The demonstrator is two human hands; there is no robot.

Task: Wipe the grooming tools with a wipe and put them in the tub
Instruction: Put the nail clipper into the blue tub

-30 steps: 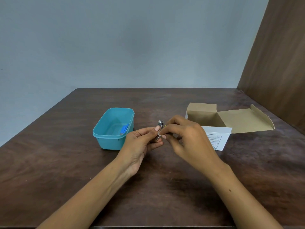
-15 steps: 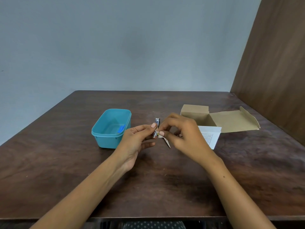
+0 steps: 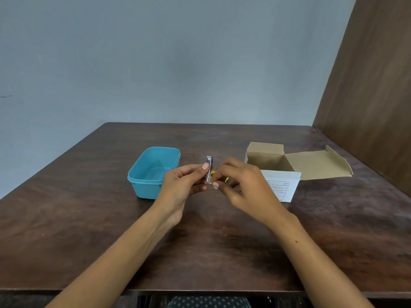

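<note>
Nail clipper (image 3: 209,168) upright above the surface (image 3: 89,218), pinched in my left hand (image 3: 182,187), just right of the tub (image 3: 153,172). Right hand (image 3: 242,187) grip narrow, fingers pinching something small and whitish at the clipper's lower end.

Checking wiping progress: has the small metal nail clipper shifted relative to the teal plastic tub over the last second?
No: the metal nail clipper stays just right of the teal plastic tub.

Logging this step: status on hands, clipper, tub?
Left hand pinches clipper upright above table. Right hand pinches at its lower end; wipe barely visible. Tub open, something blue inside. Nothing in the way.
</note>
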